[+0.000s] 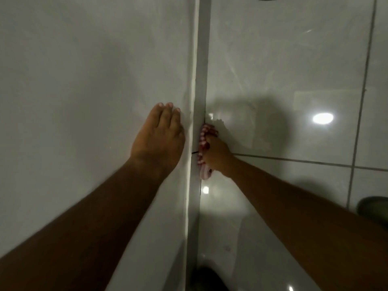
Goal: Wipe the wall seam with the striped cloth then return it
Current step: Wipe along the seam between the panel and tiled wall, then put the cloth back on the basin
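Where the pale wall point(84, 80) fills everything to the left of both hands, its surface is smooth and plain, and the left hand point(158, 136) lies flat against it with fingers straight and close together, palm pressed to the wall and holding nothing. To the right of the hands spreads the glossy tiled floor point(283, 70), crossed by dark grout lines and carrying bright reflections of lamps. Between the two hands runs the wall seam point(200, 70), a narrow grey strip with a lighter edge on its left side, stretching away above the fingertips and back below the wrists. The right hand point(216, 153) is closed around the striped cloth point(203, 152), fingers curled over it. The cloth, red and white and bunched up, sits just left of that hand and is pressed against the seam, spilling out above and below the grip.
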